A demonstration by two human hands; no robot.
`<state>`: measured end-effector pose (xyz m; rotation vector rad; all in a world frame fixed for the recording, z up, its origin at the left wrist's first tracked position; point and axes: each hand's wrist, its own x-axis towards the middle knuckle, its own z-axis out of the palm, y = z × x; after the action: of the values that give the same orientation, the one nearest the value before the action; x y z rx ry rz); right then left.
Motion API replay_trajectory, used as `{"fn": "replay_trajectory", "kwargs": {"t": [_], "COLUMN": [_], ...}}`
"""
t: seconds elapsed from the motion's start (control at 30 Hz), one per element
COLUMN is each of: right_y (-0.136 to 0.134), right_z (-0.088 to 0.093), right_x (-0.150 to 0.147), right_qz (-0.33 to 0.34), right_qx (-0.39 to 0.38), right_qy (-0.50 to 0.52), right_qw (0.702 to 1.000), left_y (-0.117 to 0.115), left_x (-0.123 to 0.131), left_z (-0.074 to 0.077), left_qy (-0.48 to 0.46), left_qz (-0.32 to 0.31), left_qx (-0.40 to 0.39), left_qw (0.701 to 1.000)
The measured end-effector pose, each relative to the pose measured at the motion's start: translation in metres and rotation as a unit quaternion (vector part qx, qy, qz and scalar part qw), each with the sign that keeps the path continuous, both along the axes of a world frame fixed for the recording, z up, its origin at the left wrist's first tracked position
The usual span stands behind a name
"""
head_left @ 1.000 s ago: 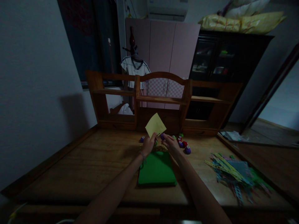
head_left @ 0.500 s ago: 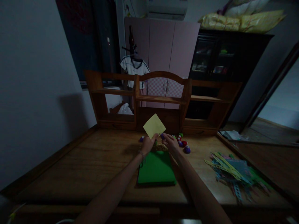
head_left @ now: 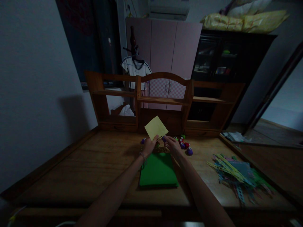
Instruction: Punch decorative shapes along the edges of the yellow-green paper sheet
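My left hand (head_left: 149,146) is closed on a square sheet of yellow paper (head_left: 155,127), thumb on top near its lower corner. Small dark holes run along the sheet's lower right edge. In my right hand (head_left: 172,144), the fingers pinch a small purple paper punch (head_left: 164,138) at that edge, partly hidden by the fingers. Below both hands lies a green stack of sheets (head_left: 158,170), with a small tan heap (head_left: 163,149) just behind it, its details too dark to make out.
Several small punches with eyes stand to the right, including a purple one (head_left: 189,151); another purple one (head_left: 143,141) sits left of my hands. Punched paper strips (head_left: 233,171) are piled at the table's right. A wooden shelf unit (head_left: 163,100) rises along the back.
The row of holes along the paper's edge shows more plainly now. The paper and the purple punch have shifted very slightly; both hands keep their hold.
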<state>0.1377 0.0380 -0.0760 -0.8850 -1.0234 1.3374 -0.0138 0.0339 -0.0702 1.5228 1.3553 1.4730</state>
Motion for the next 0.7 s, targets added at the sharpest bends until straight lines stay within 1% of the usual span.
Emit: {"fn": "replay_trajectory", "kwargs": {"t": [0.1,0.27,0.43,0.6,0.7], "right_y": [0.001,0.005,0.007,0.007,0.007], "right_z": [-0.002,-0.004,-0.005,-0.006,-0.007], "right_x": [0.001,0.002,0.001,0.002,0.002], "right_qz": [0.006,0.007,0.009,0.020,0.014], "right_qx": [0.004,0.016,0.016,0.017,0.021], "right_qy": [0.001,0.004,0.019,0.024,0.020], "right_qw": [1.000,1.000,1.000,0.999,0.999], "left_y": [-0.001,0.002,0.007,0.010,0.010], "left_x": [-0.001,0.001,0.002,0.001,0.001], "left_z": [0.001,-0.001,-0.006,-0.010,-0.011], "left_qy": [0.016,0.035,0.014,0.021,0.016], "left_qz": [-0.004,0.014,-0.011,-0.011,-0.014], "left_qx": [0.006,-0.004,0.020,0.012,0.013], "left_qw": [1.000,0.999,1.000,1.000,1.000]}}
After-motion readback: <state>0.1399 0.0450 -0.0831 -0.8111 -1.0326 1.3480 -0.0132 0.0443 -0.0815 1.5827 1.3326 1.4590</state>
